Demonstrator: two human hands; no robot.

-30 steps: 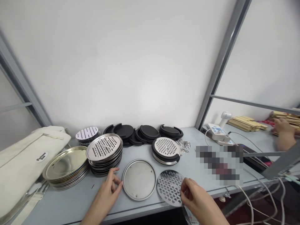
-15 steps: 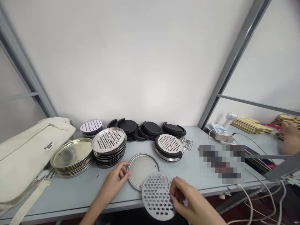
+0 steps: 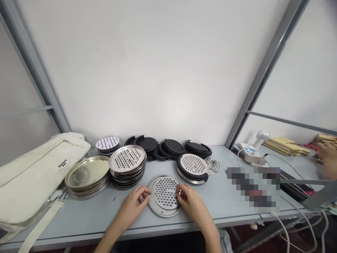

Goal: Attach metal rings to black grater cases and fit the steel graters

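Observation:
A round metal lid (image 3: 162, 212) lies near the table's front edge, with a perforated grater disc (image 3: 167, 192) over it, set toward its right side. My right hand (image 3: 186, 196) pinches the disc's right edge between thumb and fingers. At the lid's left rim is my left hand (image 3: 138, 201), its thumb and fingertips curled close around that edge. Behind my left hand stands a stack of metal lids topped by a grater disc (image 3: 128, 159). A black-rimmed grater (image 3: 194, 164) rests on another piece behind my right hand.
Gold-toned lids (image 3: 88, 172) are stacked at the left beside a cream bag (image 3: 44, 175). Black round holders (image 3: 172, 147) line the wall. Metal hooks (image 3: 212, 165) lie right of them. At the far right are a white device (image 3: 250, 153), wooden pieces (image 3: 285, 146) and another person's hand (image 3: 328, 158).
My right hand has carried the grater disc up and left, from overhanging the table's front edge to over the lid. My left hand stays at the lid's left rim.

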